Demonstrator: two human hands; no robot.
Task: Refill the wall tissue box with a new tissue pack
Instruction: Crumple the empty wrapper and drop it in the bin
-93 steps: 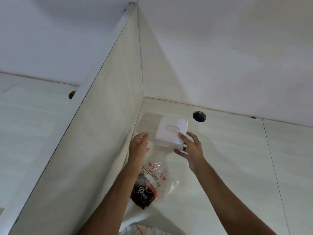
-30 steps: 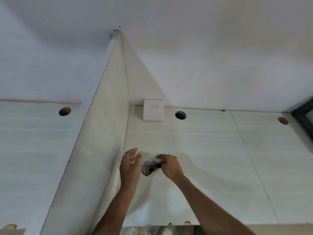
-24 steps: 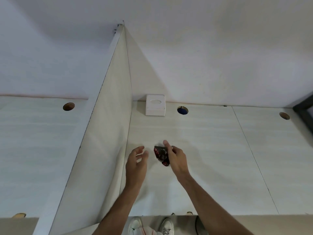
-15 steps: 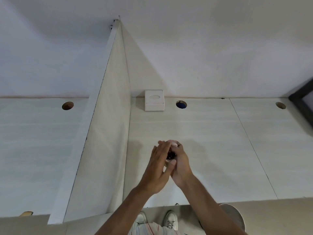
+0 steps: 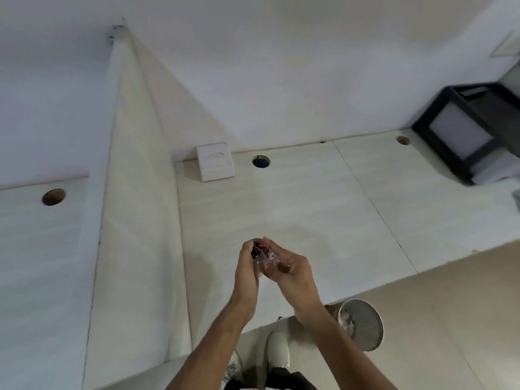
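Note:
A white tissue box (image 5: 215, 162) with an oval slot stands at the back of the pale desk (image 5: 295, 209), against the wall near the divider corner. Both hands are together above the front half of the desk. My left hand (image 5: 247, 270) and my right hand (image 5: 291, 270) are closed around a crumpled plastic wrapper (image 5: 261, 254), clear with dark red print. Only a small part of the wrapper shows between the fingers.
A tall pale divider panel (image 5: 135, 192) runs along the desk's left side. A cable hole (image 5: 261, 161) sits right of the box. A mesh waste bin (image 5: 361, 323) stands on the floor by the desk's front edge. A black-framed object (image 5: 464, 130) is at the right.
The view has swung down and to the right, so the bin and the black frame have come into sight. Both hands have stayed closed on the crumpled wrapper. The tissue box has not moved.

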